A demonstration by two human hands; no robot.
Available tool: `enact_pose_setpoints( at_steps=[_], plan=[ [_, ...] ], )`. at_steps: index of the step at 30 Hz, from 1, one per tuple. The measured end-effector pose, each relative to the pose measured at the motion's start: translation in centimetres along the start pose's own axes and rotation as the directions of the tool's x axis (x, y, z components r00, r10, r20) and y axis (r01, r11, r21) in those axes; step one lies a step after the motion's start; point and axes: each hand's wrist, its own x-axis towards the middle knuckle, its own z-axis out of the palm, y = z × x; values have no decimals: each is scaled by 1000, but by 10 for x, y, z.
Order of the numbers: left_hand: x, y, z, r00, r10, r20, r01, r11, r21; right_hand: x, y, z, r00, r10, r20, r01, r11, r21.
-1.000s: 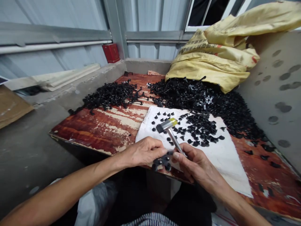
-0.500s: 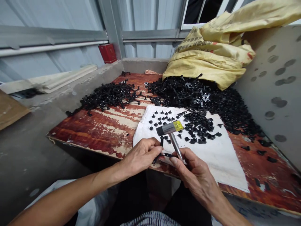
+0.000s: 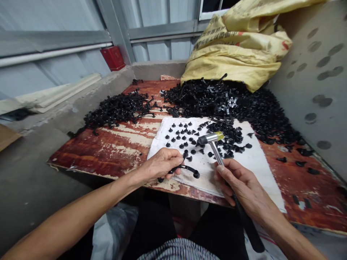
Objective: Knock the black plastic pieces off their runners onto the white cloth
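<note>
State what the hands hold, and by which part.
Right hand: a silver metal hammer with yellow and black faces, by mid-handle. Left hand: slim black strips, pinched, visible round ends free; exact spot hidden.

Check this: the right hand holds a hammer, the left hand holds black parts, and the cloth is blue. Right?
Not quite: the head view shows a white cloth, not blue. The right hand does hold the hammer, the left hand black parts.

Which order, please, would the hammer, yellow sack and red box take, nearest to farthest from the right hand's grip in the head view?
1. Hammer: held in the right hand's grip.
2. Yellow sack: ahead, toward the back.
3. Red box: back left.
</note>
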Motion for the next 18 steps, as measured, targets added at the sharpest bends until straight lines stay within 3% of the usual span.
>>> enact_pose_setpoints(
  at_steps=[18],
  plan=[
    [2, 0, 0, 999, 41, -6, -40, 999, 35, -1, 1, -4, 998, 56, 31, -58, 995, 80]
  ],
)
